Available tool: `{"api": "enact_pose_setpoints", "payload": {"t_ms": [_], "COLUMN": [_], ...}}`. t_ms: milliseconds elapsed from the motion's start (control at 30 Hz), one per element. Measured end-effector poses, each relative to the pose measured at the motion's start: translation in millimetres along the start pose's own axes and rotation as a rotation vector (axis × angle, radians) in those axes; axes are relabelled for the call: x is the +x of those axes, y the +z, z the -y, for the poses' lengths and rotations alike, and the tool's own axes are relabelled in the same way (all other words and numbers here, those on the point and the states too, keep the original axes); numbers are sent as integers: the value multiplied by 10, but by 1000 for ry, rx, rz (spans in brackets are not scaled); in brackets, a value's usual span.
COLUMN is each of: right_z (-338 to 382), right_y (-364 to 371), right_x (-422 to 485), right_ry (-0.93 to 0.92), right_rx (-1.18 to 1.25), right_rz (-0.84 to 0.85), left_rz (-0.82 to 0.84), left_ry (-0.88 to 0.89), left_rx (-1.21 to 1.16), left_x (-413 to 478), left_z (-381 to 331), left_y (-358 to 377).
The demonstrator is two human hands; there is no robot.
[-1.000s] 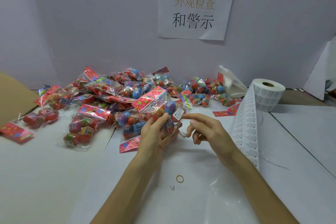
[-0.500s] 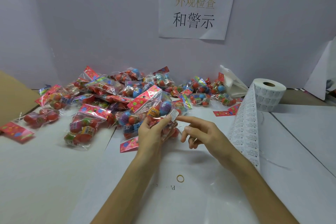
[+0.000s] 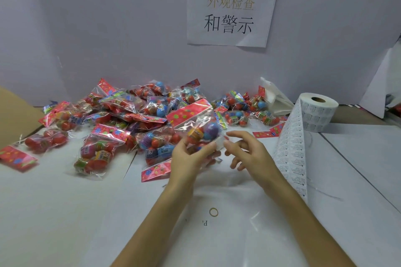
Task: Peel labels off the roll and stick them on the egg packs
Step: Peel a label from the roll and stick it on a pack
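Held egg pack (image 3: 199,128): clear bag with a red flowered header card; purple, orange and red eggs inside. It is lifted off the table, gripped from below by the left hand (image 3: 186,156). Small white label (image 3: 219,143) at its right edge (blurred; adhesion unclear). Pile of egg packs (image 3: 134,115) lies behind and to the left. Label roll (image 3: 318,115) stands on its flat end at far right, with the strip of labels (image 3: 291,147) trailing nearer.

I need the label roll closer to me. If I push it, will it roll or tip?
It probably won't roll: the label roll sits on its flat end, core hole facing up. It looks squat, so tipping seems unlikely. The unwound strip looks floppy and would likely drag or twist.
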State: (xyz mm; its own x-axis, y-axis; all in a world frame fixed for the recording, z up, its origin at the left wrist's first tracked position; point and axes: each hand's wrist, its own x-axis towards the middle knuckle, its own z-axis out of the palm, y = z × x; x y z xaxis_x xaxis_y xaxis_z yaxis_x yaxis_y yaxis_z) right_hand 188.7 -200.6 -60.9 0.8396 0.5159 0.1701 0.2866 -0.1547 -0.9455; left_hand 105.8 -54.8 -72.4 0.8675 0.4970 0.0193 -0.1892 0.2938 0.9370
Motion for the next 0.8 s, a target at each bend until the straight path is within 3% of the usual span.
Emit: {"api": "enact_pose_setpoints", "payload": {"t_ms": [267,800], "right_z": [33,145], "right_y": [17,-46], "right_x": [-36,-45], "right_ry": [-102,87], "right_rx": [8,351], "right_rz": [-43,108], "left_rz": [116,186], "left_ry": [35,-69], "left_rx": [97,39], "left_x": [-39,-54], "left_z": [-13,-83], "left_y": [41,22]}}
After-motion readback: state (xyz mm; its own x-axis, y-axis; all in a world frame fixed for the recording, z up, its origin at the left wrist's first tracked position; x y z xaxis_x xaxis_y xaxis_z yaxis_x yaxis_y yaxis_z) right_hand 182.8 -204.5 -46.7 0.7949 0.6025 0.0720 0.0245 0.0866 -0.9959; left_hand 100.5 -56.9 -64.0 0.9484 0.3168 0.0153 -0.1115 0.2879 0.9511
